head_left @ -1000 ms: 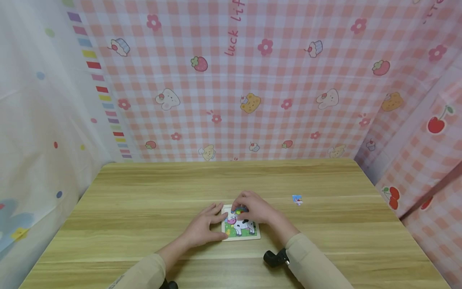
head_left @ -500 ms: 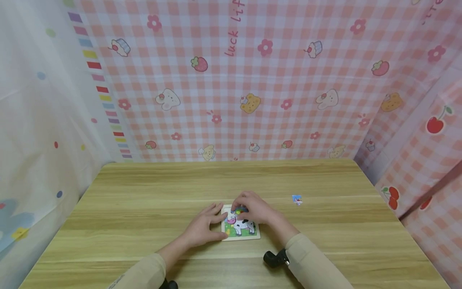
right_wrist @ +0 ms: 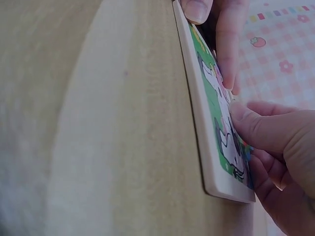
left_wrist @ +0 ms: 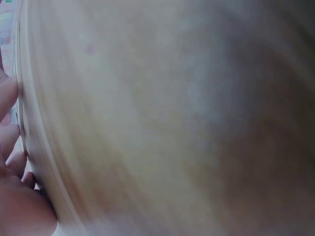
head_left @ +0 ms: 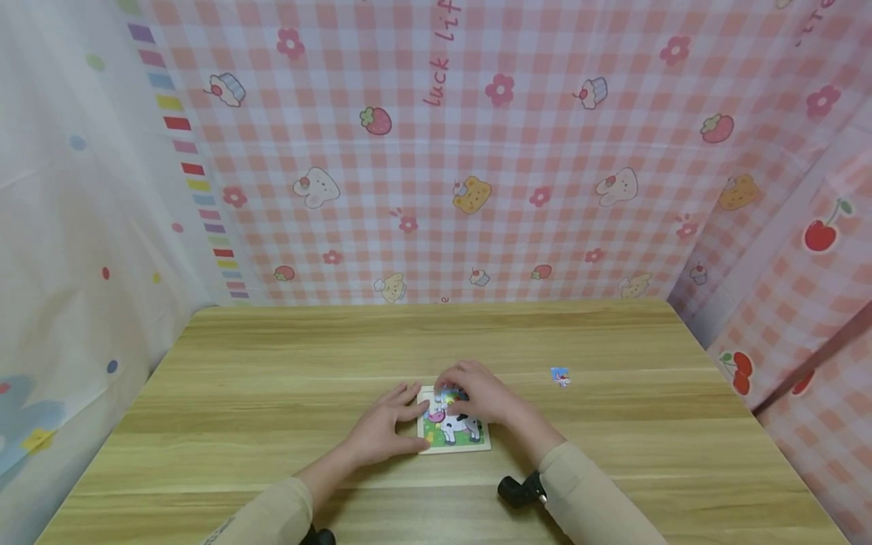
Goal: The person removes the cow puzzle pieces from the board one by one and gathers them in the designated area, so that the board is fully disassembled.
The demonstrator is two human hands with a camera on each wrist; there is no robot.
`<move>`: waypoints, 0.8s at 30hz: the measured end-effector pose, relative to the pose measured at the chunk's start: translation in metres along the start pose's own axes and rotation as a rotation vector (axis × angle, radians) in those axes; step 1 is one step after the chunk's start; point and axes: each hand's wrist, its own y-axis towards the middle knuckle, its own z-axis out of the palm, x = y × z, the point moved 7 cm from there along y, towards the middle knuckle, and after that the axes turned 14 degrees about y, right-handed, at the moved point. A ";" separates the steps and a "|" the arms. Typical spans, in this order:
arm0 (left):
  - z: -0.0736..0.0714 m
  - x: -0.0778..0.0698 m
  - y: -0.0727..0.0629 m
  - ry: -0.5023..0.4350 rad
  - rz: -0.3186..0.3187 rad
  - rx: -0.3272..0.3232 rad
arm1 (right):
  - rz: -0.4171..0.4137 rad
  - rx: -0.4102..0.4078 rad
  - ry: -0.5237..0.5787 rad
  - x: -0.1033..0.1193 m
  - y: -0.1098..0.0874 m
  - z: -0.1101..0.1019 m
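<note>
A small square jigsaw puzzle [head_left: 443,450] with a cow picture and a pale frame lies on the table in the head view. My left hand [head_left: 385,426] rests along its left side, fingers spread onto the edge and thumb at the lower left corner. From the right, my right hand [head_left: 481,393] reaches over the upper part, its thumb and fingers pinching a puzzle piece at the cow's head. That piece is mostly hidden by the fingers. The right wrist view shows the right thumb [right_wrist: 253,125] on the picture, fingers curled at the far edge.
One loose blue puzzle piece [head_left: 561,376] lies on the wooden table [head_left: 306,356], to the right of and behind the board. Black wrist devices [head_left: 521,489] sit beneath the forearms. A pink checked curtain [head_left: 436,151] hangs behind the table.
The right fingertips have shifted very slightly at the top of the board, and the picture patch beneath them looks lighter blue. The left hand and the loose piece stay put.
</note>
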 end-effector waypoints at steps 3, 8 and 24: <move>0.000 0.000 0.000 -0.001 0.001 -0.001 | 0.006 -0.018 -0.003 -0.001 -0.001 0.000; -0.001 -0.002 0.000 -0.002 0.002 -0.002 | 0.025 -0.044 0.023 -0.004 -0.002 0.000; -0.003 -0.004 -0.002 0.004 -0.015 0.001 | -0.025 -0.083 0.162 -0.008 -0.006 0.000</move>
